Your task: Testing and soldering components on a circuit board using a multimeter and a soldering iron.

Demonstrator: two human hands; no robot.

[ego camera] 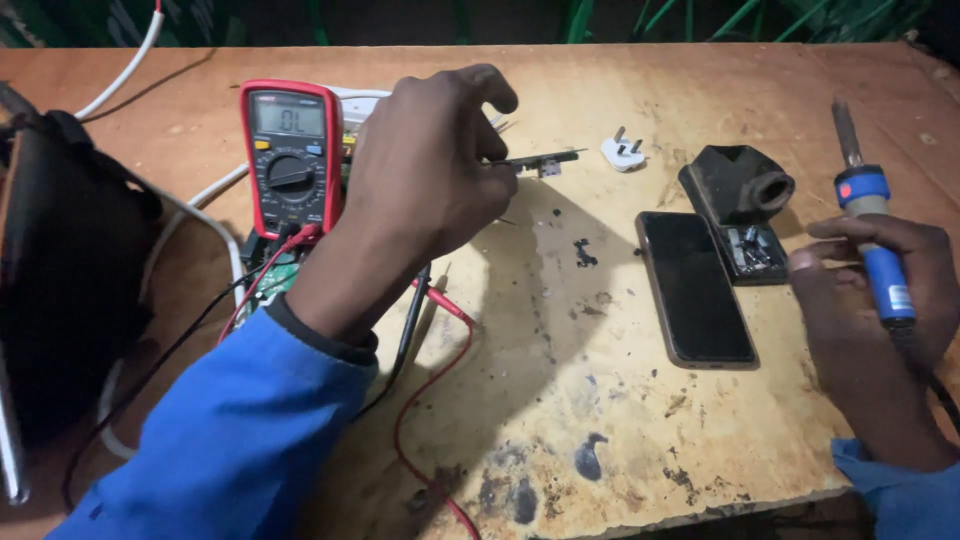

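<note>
One multimeter (291, 158), one soldering iron (872, 235)

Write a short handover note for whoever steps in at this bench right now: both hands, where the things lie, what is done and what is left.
Left hand: fingertips pinch a small dark circuit board just above the wooden bench.
Right hand: closed on the blue handle of the soldering iron, tip pointing away, clear of the board.
Red multimeter stands behind the left wrist, powered on; its red and black leads lie loose on the bench.
A phone lies screen up beside the black iron stand; a white plug sits further back.
Done: nothing the view confirms.
Left: iron has not met the board.
</note>
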